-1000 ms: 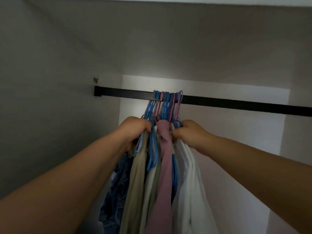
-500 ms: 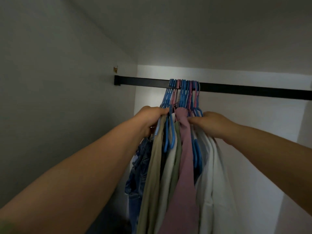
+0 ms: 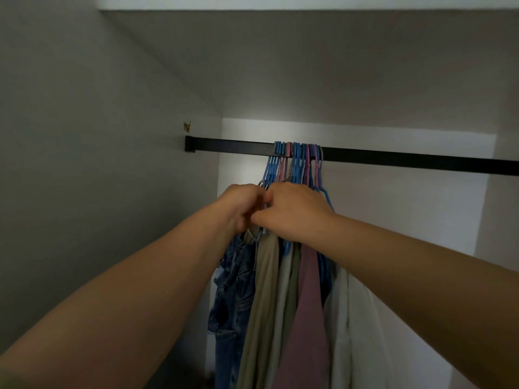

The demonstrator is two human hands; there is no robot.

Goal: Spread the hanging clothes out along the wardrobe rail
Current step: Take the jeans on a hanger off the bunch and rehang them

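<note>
Head view: clothes (image 3: pixel 283 299) bunched tight on black rail (image 3: pixel 393 160), hangers (image 3: pixel 297 161) packed together left of centre, bare rail both sides. Left hand (image 3: pixel 238 209) curled around hanger necks at left edge of bunch, by denim (image 3: pixel 236 290). Right hand (image 3: pixel 295 213) curled over the top w/ fingers tucked into the necks, touching left hand; exact hanger held can't be told.

Probably at the splitting step. Best to isolate one neck at a time, slide hook along rail w/o lifting off, keep remaining bunch steady w/ other hand. Risk: hooks tangling, thin plastic snagging.
</note>
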